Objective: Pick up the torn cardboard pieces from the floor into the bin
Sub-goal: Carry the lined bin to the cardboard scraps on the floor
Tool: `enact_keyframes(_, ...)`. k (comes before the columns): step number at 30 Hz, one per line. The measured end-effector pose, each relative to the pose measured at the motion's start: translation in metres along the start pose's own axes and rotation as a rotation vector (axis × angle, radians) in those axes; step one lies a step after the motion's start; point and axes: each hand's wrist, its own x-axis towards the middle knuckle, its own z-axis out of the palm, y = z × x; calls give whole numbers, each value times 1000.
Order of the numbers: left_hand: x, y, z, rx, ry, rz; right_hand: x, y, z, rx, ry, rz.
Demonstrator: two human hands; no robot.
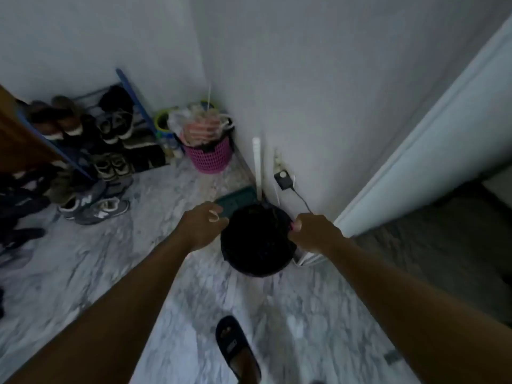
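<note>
Darkness fills the black bin (256,239), which sits on the marble floor (83,273) close against the wall (332,106) near the door frame. Its inside is too dim to show any cardboard pieces, and none can be made out on the floor around it.

The right hand (311,234) is at the bin's right rim with fingers curled and thumb on top, pinching the rim. The left hand (203,225) hovers just beside the left rim with fingers curled. A small pale speck shows at its fingertips, but the blur makes it impossible to tell whether it holds anything.

Behind the bin a green dustpan (238,196) lies against the wall. Farther back in the corner, a pink basket (212,159) is heaped above its rim with plastic bags (194,123). A green bucket (162,123) touches the basket's left side; its contents cannot be seen. A shoe rack (133,98) packed with shoes (113,126) stands to the left.
</note>
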Motion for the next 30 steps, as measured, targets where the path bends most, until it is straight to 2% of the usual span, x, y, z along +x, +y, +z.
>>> enact_keyframes(5,108,-86,61,-44,-84,-161,95,28,95,103,-90,204)
enact_keyframes(10,207,-156,129,-106,-85,-294,193,64,183,167,-94,378)
enact_keyframes(15,274,-209,201,-150,-47,-383,273,95,248,245,16,552)
enact_keyframes(19,306,-242,242,-192,-40,-449,316,114,292,401,118,566)
enact_keyframes(22,311,-251,256,-175,19,-469,324,120,307,468,211,600)
enact_keyframes(26,307,-253,248,-161,66,-508,317,112,305,505,250,657)
enact_keyframes(30,282,-242,213,-124,129,-543,296,89,277,512,281,599)
